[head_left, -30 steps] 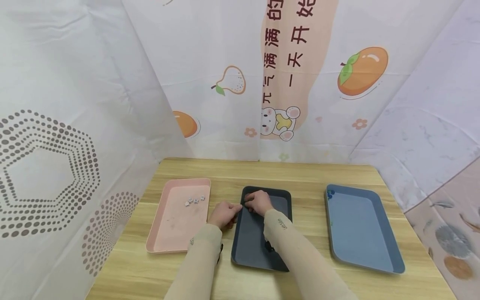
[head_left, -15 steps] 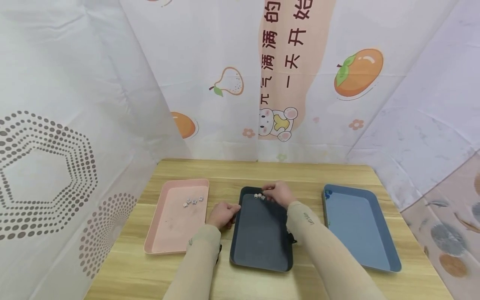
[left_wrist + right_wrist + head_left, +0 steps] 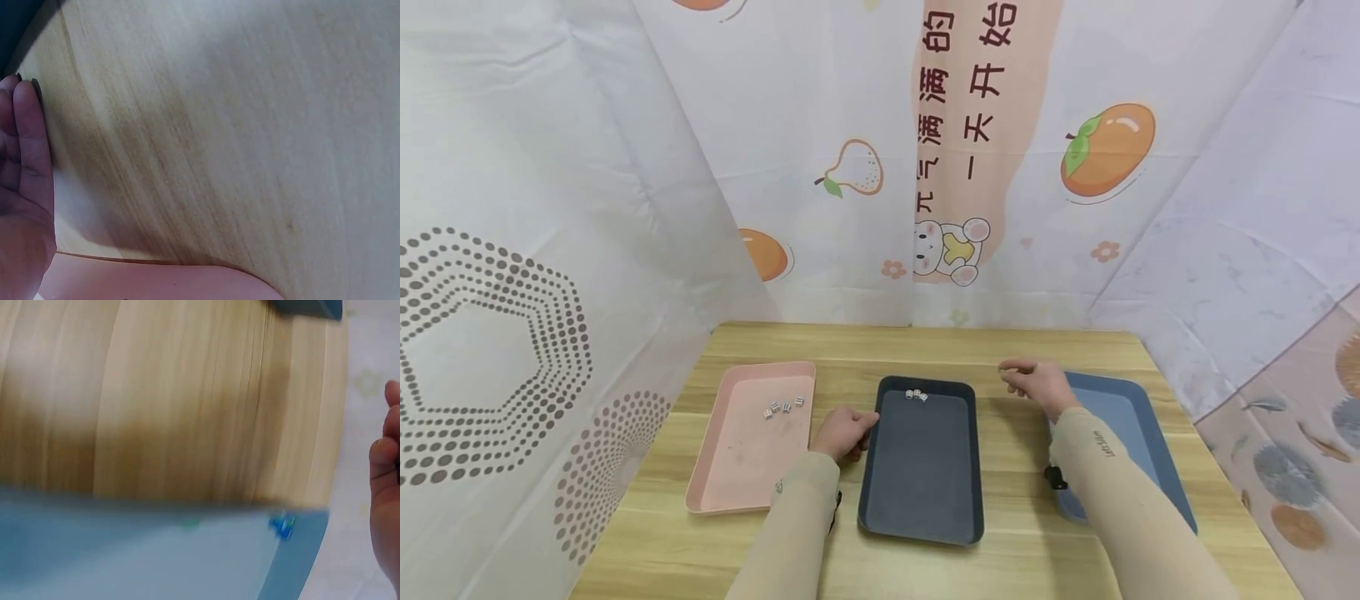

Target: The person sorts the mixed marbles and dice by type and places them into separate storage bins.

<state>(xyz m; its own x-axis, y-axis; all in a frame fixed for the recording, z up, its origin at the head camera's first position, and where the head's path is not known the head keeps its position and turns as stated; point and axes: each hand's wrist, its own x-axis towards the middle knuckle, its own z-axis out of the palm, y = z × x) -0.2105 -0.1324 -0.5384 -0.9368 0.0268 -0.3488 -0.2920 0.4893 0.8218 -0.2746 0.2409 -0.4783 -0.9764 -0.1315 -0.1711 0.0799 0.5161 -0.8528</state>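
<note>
My left hand (image 3: 844, 433) pinches the left rim of the dark tray (image 3: 921, 475) with thumb and fingers. In the left wrist view only part of the left hand (image 3: 28, 156) shows at the left edge. Several small white dice (image 3: 917, 393) sit close together at that tray's far end. My right hand (image 3: 1036, 385) is in the air over the near-left rim area of the blue tray (image 3: 1108, 433), fingers bent toward the thumb. Whether its fingertips hold anything small cannot be made out. Small blue pieces (image 3: 282, 525) lie in the blue tray's corner.
A pink tray (image 3: 730, 475) stands on the left with several white dice (image 3: 786, 407) in it. All three trays rest on a wooden table (image 3: 850, 350). Behind hangs a white printed curtain (image 3: 820, 100). A green speck (image 3: 191, 522) shows in the blue tray.
My right hand has lifted from the dark tray's far end and moved right to the blue tray, uncovering the dice there. The left hand has stayed at the rim.
</note>
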